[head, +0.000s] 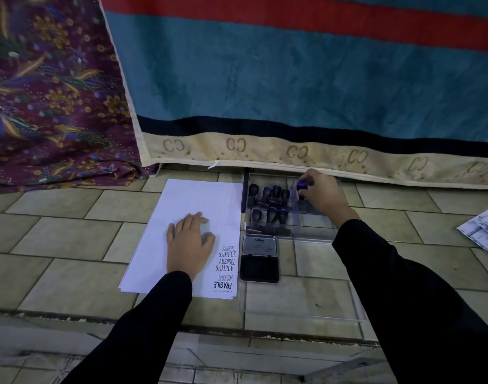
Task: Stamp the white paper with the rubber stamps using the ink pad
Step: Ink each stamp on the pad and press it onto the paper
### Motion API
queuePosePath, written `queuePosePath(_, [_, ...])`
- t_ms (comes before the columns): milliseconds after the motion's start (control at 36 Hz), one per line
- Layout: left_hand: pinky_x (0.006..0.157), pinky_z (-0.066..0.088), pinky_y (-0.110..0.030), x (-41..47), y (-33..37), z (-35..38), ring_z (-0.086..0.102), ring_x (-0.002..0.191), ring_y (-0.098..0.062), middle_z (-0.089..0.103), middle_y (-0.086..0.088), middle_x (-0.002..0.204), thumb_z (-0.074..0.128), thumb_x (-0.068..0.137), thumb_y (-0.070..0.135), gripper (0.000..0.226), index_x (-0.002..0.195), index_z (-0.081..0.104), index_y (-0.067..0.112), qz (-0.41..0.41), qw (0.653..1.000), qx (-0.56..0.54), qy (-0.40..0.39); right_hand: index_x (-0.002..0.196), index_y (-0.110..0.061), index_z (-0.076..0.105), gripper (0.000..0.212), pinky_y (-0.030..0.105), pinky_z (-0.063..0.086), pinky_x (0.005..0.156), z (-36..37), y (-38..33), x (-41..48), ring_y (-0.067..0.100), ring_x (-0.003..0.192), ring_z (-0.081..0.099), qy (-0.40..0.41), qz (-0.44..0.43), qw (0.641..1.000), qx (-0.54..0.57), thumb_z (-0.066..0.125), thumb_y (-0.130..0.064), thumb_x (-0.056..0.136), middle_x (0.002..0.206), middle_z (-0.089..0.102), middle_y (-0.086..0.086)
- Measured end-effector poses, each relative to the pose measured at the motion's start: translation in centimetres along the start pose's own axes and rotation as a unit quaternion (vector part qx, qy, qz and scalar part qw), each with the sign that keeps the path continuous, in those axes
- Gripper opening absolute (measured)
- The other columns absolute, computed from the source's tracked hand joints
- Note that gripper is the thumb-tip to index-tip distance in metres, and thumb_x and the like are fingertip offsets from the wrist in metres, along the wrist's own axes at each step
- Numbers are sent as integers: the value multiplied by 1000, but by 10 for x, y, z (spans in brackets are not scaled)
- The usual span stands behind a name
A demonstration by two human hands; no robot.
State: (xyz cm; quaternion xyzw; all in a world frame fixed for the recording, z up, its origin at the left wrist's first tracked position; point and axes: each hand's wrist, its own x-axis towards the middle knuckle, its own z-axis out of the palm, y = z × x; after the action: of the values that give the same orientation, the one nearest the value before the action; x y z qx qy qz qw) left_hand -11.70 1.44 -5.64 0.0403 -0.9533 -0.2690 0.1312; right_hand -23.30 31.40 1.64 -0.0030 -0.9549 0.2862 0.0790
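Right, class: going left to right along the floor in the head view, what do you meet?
In order: left hand → stamped words → ink pad → right hand gripping a stamp → loose sheets.

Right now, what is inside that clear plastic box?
Several black-handled rubber stamps stand in the left side of the clear plastic box. The right hand grips a purple-topped stamp in the right compartment, hiding whatever lies beneath.

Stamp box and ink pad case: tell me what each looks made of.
Stamp box: clear, glossy hard plastic, probably acrylic; the stamps and floor tiles show through its walls. Ink pad case: grey lid with a dull sheen, metal or silvery plastic, can't tell which; black base.
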Motion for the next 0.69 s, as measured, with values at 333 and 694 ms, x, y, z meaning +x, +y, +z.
queuePosePath(333, [113,25,-30,2,-6,-12,34,136,-8,56,25,125,58,90,11,34,109,61,38,-97,941,-324,5,108,-17,64,29,-3,41,58,-31,-36,-49,-6,68,57,122,-11,980,159,71,-17,80,94,66,-2])
queuePosePath(694, [118,8,-47,2,-5,-11,33,139,-17,58,8,132,60,91,22,18,107,64,29,16,995,-99,-29,115,-16,64,34,18,53,86,3,-66,-152,12,88,65,-101,-148,980,86,69,-22,83,108,65,4])
